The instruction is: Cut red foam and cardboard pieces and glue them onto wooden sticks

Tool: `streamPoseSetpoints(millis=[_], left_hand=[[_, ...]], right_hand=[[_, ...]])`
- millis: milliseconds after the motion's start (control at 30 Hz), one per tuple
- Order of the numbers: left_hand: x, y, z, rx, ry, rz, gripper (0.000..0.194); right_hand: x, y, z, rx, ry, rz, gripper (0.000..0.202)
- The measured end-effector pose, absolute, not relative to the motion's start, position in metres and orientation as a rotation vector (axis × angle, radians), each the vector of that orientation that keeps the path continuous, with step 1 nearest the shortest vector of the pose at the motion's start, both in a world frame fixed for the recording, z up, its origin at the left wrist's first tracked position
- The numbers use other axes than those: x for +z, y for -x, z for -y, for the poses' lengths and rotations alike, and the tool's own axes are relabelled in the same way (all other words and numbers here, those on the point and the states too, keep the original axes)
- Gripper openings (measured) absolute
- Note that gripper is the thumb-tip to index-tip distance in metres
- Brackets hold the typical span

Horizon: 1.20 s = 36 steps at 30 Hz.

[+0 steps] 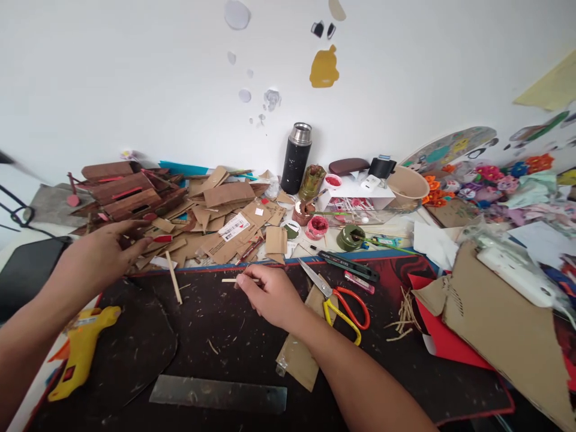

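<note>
My right hand (272, 294) is closed over the dark mat, pinching a short pale wooden stick (228, 280) that pokes out to the left of the thumb. My left hand (92, 255) is raised at the left end of the cardboard pile, index finger and thumb apart, and nothing shows between them. Just beyond its thumb is a small red-topped piece (162, 238). Between the hands, another pale wooden stick (173, 277) leans from the pile onto the mat. Brown-painted cardboard models (126, 192) stand behind my left hand.
Orange-and-yellow scissors (342, 306) and a utility knife (348, 264) lie right of my right hand. A yellow glue gun (83, 351) is at left, a ruler (218, 394) in front. Paint jars (317, 227) and a black flask (297, 159) stand behind; a cardboard sheet (499, 324) lies right.
</note>
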<state>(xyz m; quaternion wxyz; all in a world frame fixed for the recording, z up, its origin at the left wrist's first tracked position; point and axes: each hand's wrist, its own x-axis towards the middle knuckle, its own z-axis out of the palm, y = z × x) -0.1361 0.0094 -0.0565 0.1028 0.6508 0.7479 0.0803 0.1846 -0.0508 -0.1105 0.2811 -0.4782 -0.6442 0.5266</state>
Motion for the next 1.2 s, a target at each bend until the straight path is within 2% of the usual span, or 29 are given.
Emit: streamPoseSetpoints(millis=[67, 133, 267, 533, 633, 833, 1200], left_hand=[[-0.051, 0.125, -0.003, 0.17, -1.93, -2.297, 0.06], [-0.047, 0.112, 0.006, 0.318, -1.933, -2.225, 0.058], [-0.044, 0.088, 0.023, 0.52, -2.062, -1.779, 0.051], [-0.064, 0.048, 0.044, 0.408, -2.202, -1.297, 0.043], [-0.073, 0.041, 0.048, 0.395, -2.231, -1.292, 0.043], [-0.074, 0.046, 0.042, 0.318, -2.253, -1.311, 0.03], [-0.08, 0.052, 0.038, 0.235, -2.294, -1.284, 0.022]], right_hand=[[-0.108, -0.184, 0.051, 1.335, 1.275, 1.77, 0.027], [-0.107, -0.184, 0.052, 1.252, 1.27, 1.825, 0.025], [-0.105, -0.182, 0.054, 1.186, 1.293, 1.899, 0.021], [-0.108, -0.181, 0.055, 1.133, 1.288, 1.952, 0.017], [-0.107, -0.181, 0.056, 1.073, 1.302, 2.027, 0.019], [-0.106, -0.181, 0.057, 1.059, 1.285, 2.079, 0.021], [-0.11, -0.187, 0.049, 1.091, 1.281, 1.758, 0.02]])
